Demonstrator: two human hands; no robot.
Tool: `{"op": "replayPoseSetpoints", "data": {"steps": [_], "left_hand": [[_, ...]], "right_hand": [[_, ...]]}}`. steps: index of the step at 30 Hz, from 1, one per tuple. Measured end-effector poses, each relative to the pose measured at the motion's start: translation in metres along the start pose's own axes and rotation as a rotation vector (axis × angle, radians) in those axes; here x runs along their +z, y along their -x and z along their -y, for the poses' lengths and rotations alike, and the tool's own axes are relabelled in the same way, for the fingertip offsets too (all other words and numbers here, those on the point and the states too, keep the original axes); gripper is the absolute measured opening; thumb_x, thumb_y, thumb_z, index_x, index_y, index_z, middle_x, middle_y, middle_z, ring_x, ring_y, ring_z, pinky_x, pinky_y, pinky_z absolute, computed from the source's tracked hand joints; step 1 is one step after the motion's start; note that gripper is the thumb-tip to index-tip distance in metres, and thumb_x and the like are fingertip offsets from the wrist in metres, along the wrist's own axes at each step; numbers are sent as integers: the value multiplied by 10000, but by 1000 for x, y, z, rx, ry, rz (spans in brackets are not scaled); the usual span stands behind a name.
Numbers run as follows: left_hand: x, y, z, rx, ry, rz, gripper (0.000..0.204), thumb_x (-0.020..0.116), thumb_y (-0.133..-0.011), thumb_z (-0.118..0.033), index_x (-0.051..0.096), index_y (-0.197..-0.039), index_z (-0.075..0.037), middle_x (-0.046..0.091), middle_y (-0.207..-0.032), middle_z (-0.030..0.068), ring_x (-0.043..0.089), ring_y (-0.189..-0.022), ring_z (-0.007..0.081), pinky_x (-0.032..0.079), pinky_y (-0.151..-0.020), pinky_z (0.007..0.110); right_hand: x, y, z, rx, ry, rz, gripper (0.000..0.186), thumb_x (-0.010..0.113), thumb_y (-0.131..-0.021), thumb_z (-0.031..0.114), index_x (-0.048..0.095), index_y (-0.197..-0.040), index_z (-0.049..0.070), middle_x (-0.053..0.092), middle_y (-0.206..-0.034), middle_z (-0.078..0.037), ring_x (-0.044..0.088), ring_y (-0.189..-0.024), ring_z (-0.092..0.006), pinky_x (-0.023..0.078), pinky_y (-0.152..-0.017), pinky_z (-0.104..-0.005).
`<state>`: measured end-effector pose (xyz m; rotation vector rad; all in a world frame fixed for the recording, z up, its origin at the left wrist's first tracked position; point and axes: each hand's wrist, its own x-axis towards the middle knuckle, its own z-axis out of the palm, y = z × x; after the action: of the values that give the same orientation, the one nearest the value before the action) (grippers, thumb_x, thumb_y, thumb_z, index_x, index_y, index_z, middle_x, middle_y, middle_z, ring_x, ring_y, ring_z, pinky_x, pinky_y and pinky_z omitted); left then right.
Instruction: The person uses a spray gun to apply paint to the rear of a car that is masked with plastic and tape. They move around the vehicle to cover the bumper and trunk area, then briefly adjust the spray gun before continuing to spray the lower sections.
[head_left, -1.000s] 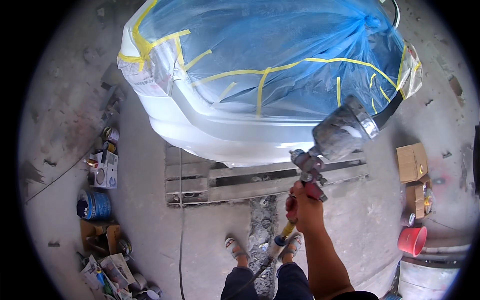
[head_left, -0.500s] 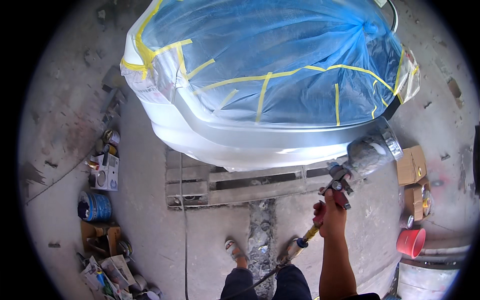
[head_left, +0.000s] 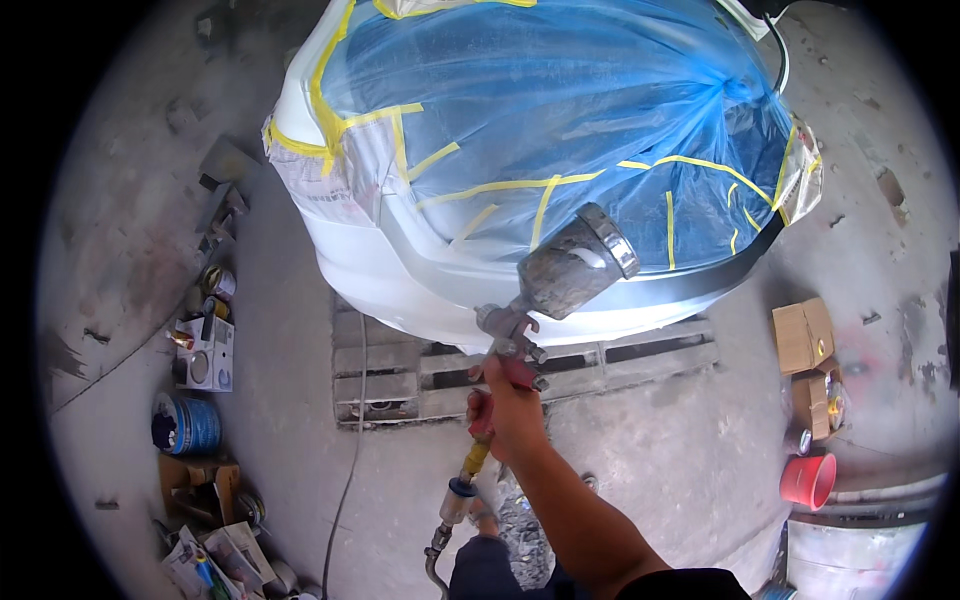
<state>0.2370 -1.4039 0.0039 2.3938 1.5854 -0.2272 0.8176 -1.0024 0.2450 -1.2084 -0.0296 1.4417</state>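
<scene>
My right hand (head_left: 512,412) is wrapped round the red handle of a spray gun (head_left: 572,268), whose grey, paint-stained cup tilts up to the right. Below the handle, a yellow fitting, a filter-like coupling (head_left: 459,497) and an air hose run down. The gun is in front of the white rear or front end of a vehicle (head_left: 385,285), and its cup hides part of the blue plastic sheet (head_left: 600,110) taped over the body with yellow tape. I cannot tell whether spray is coming out. My left hand is out of view.
A slatted grate (head_left: 375,385) lies in the floor under the vehicle, with a thin hose (head_left: 352,470) across it. On the left stand a white box (head_left: 207,357), a blue pail (head_left: 195,425) and papers; on the right, cardboard boxes (head_left: 803,334) and a red bucket (head_left: 807,480).
My right hand has carried the spray gun leftward along the vehicle, from its right side to near the middle. The view has shifted slightly.
</scene>
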Motion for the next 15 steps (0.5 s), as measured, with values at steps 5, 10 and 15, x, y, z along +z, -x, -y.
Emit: {"op": "replayPoseSetpoints", "data": {"steps": [5,10,15], "left_hand": [[1,-9,25,-79,132,10,127,633,-700,-213,609,-662,-94,577,-748,135,530,-712,342,438,-665,445],[14,-49,23,-378,339,388,215,605,-797,-262,600,-712,-66,583,-693,178,543,-671,381,429,-601,471],[21,-82,11,-450,456,432,299,623,-808,-332,582,-680,-65,573,-599,161,514,-522,339,409,-502,430]], "right_hand": [[-32,-3,21,-166,-132,-204,289,598,-877,320,494,-920,54,525,-765,-47,521,-578,-141,449,-458,-293],[-94,5,69,-428,-170,-489,258,593,-879,294,480,-926,67,538,-781,-48,513,-571,-146,446,-445,-306],[-129,4,86,-547,-170,-665,336,577,-870,391,496,-874,65,497,-624,-76,471,-468,-164,370,-389,-282]]}}
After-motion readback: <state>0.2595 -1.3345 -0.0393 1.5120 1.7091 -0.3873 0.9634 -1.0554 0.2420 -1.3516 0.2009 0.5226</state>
